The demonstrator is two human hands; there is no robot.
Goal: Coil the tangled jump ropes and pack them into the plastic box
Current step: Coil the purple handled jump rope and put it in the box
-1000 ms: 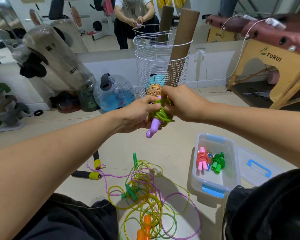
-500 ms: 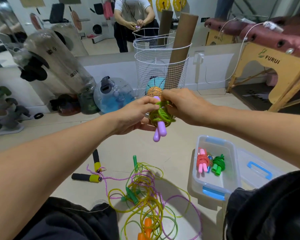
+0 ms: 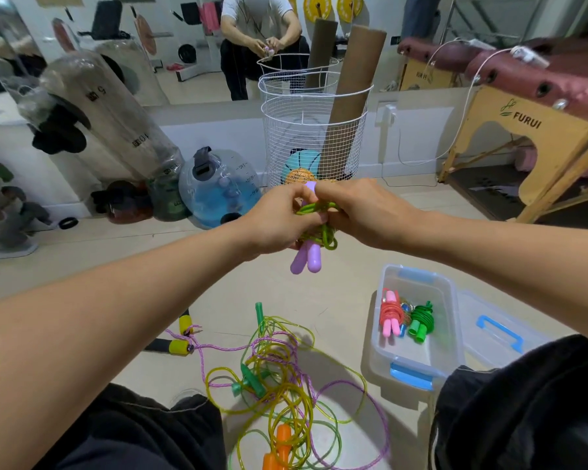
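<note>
We grip the coiled green rope [image 3: 321,220] between our left hand [image 3: 279,220] and right hand [image 3: 360,212], fingers curled round the tight bundle; its two lilac handles [image 3: 305,261] hang side by side below. The plastic box [image 3: 418,364] sits below our right hand.

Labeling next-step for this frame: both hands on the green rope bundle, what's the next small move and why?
Probably tuck in the last loop of cord, then carry the bundle to the box. Both hands, left and right, grip the green rope, already wound tight with its purple handles hanging side by side. The open plastic box already holds two coiled ropes, with bare floor beside them.
</note>
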